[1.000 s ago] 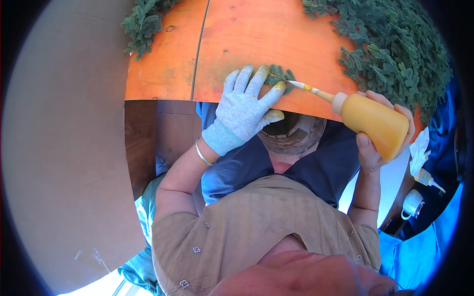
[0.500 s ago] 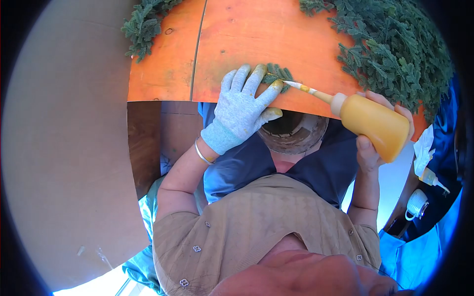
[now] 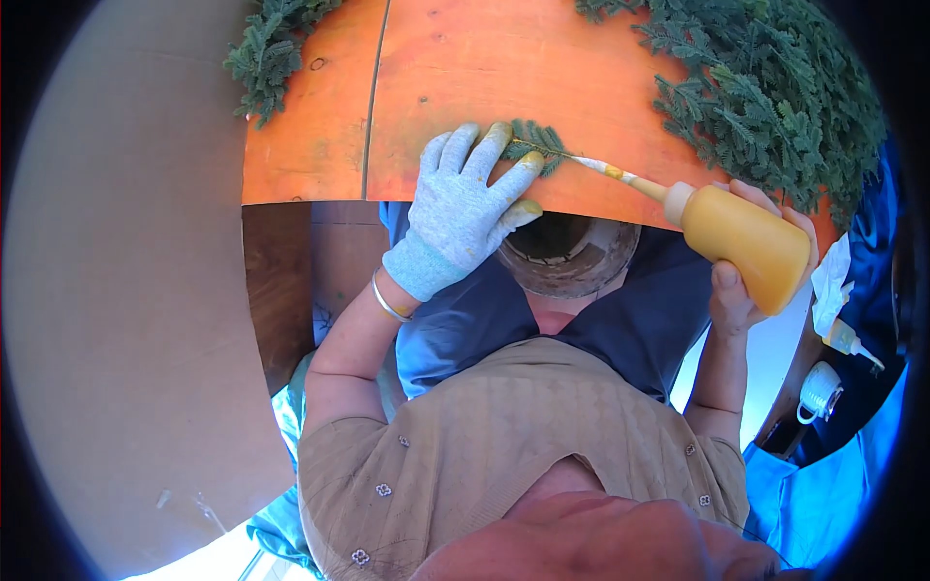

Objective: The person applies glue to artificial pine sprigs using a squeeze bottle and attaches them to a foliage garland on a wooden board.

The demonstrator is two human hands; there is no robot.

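Note:
My left hand (image 3: pixel 465 189), in a pale grey glove with yellow-stained fingertips, lies spread on the orange board (image 3: pixel 504 63). Its index and middle fingertips rest at the left end of a small green fir-like sprig (image 3: pixel 541 145); whether they press on it I cannot tell. My bare right hand (image 3: pixel 765 247) is wrapped round a yellow squeeze bottle (image 3: pixel 746 247), tilted so that its long nozzle (image 3: pixel 620 174) points left. The nozzle's tip is at the sprig's right end, by the stem. Part of the bottle covers my right palm.
Dense green sprigs (image 3: pixel 765 97) lie at the board's right, with a smaller bunch (image 3: pixel 271 58) at its upper left. Below the board's near edge sits a round container (image 3: pixel 572 257). A white cup (image 3: pixel 820 390) and a small nozzle bottle (image 3: pixel 845 339) are at the right.
The bottle and its nozzle tip have moved a little right. My left hand has shifted slightly left, and more of the sprig shows between the fingers and nozzle.

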